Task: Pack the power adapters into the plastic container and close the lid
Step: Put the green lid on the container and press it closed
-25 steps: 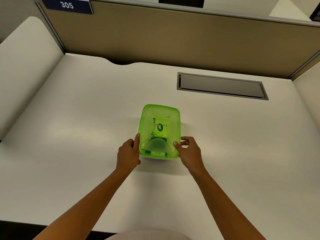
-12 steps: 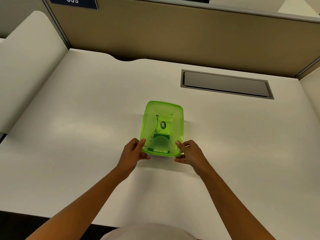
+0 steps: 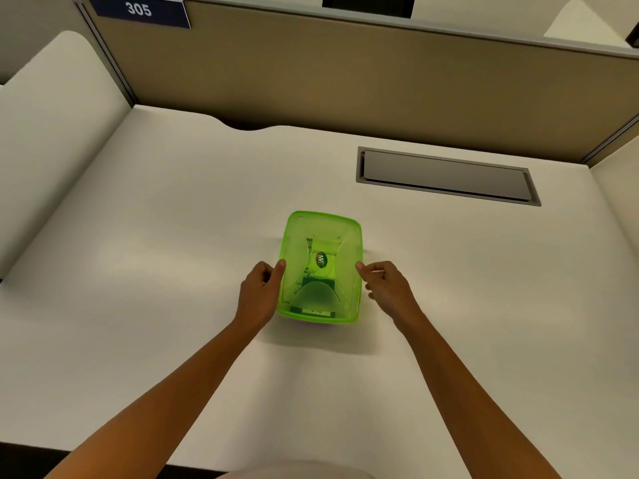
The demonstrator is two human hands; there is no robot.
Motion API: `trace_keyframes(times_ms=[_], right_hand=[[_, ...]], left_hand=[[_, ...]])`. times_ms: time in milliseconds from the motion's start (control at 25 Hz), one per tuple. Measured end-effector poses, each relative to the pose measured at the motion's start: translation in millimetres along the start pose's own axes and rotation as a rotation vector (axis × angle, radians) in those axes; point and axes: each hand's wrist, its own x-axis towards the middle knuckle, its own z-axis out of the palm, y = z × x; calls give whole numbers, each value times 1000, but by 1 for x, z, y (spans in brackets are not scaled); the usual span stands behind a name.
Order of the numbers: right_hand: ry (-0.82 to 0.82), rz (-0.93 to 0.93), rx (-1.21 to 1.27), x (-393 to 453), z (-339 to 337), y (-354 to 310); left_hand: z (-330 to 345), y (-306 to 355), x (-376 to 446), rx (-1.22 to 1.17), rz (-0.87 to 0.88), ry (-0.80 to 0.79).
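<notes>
A translucent green plastic container (image 3: 320, 267), rectangular with rounded corners, sits near the middle of the smooth, matte white bench (image 3: 138, 271). Its lid (image 3: 323, 233) lies flat over the top, moulded with curved panels around an oval logo sticker, and a small white label shows at the near edge. Dark shapes show dimly through the plastic; what they are cannot be told. The left hand (image 3: 257, 297) rests against the left long side, thumb tip on the lid's rim, its grip loosely curled rather than pinching. The right hand (image 3: 387, 286) sits at the right side, fingers curled, thumb touching the rim. A grey rectangular metal hatch (image 3: 446, 176) lies recessed farther back on the right.
</notes>
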Motion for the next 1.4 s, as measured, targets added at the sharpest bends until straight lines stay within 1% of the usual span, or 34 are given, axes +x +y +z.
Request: trace_keyframes(times_ms=[120, 240, 400, 640, 920, 1120, 1400], right_hand=[[60, -45, 62, 27, 6, -24], [113, -68, 24, 53, 22, -43], [188, -44, -19, 73, 37, -48], [260, -120, -59, 77, 45, -40], [279, -152, -105, 78, 45, -38], [266, -159, -108, 79, 43, -38], [191, -207, -106, 81, 37, -41]], left_hand=[[13, 23, 32, 96, 18, 21], [23, 43, 64, 183, -28, 15], [32, 62, 93, 257, -76, 12], [35, 58, 99, 252, 42, 10], [33, 55, 102, 248, 104, -13], [32, 54, 104, 200, 111, -26], [34, 52, 103, 149, 94, -2]])
